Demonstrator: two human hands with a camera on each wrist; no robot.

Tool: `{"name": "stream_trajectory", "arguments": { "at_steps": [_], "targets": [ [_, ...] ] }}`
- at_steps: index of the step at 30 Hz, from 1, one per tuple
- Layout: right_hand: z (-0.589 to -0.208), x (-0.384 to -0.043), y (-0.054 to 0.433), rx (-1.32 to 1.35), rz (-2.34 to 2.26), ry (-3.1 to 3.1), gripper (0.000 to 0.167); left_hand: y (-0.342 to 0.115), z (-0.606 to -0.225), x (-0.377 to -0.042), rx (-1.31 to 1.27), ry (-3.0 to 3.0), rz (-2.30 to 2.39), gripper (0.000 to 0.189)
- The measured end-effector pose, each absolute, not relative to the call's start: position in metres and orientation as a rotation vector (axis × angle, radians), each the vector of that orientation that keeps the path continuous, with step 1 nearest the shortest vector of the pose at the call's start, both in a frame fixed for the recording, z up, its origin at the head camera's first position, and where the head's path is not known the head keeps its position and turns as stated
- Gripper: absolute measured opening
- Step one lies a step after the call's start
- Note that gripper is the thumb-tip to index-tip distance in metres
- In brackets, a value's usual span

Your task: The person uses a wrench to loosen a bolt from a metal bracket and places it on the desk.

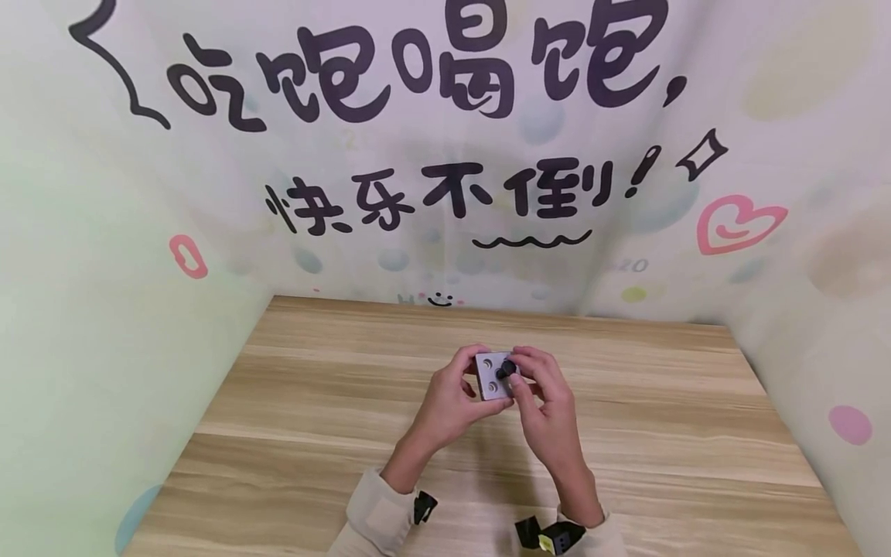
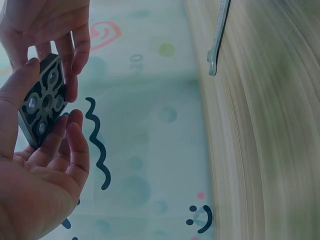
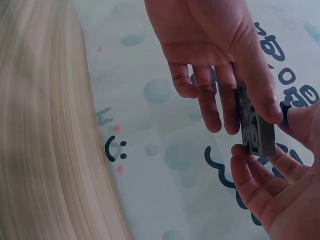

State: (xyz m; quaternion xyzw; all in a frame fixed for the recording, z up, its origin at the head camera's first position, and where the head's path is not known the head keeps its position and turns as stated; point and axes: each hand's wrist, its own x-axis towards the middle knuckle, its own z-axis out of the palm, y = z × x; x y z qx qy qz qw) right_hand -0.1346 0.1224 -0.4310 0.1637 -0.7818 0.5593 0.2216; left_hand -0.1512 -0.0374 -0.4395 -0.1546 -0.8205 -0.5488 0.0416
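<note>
A square grey metal plate (image 1: 490, 387) with round corner holes is held up in front of the body. From its near face sticks out a small black knob-like part (image 1: 506, 369). My left hand (image 1: 448, 402) grips the plate by its edges, thumb low and fingers high. The right hand (image 1: 550, 398) holds the plate's right side, its thumb tip close against the black part. In the left wrist view, the far face of the plate (image 2: 46, 102) shows curved ribs and several holes. The right wrist view shows the plate (image 3: 265, 137) edge-on, right thumb on one side, fingers on the other.
A wood-grain table (image 1: 313, 371) spreads beneath both hands. On it lies a grey wrench (image 2: 218, 40), visible in the left wrist view. Behind the table hangs a printed white cloth (image 1: 418, 263). Black straps with small devices (image 1: 560, 536) sit at the wrists.
</note>
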Motion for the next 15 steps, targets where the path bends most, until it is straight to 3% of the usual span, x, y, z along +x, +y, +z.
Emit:
{"name": "stream_trajectory", "arguments": {
  "at_steps": [6,15],
  "targets": [
    [-0.4393,-0.1369,0.1254,0.448,1.627,-2.165,0.034,-0.0385,-0.4406,-0.1509,-0.478,-2.511,-1.691,0.067],
    [-0.4374,-0.1371,0.1244,0.446,1.609,-2.154,0.018,-0.0388,-0.4386,-0.1502,-0.491,-2.506,-1.694,0.066]
  ]
}}
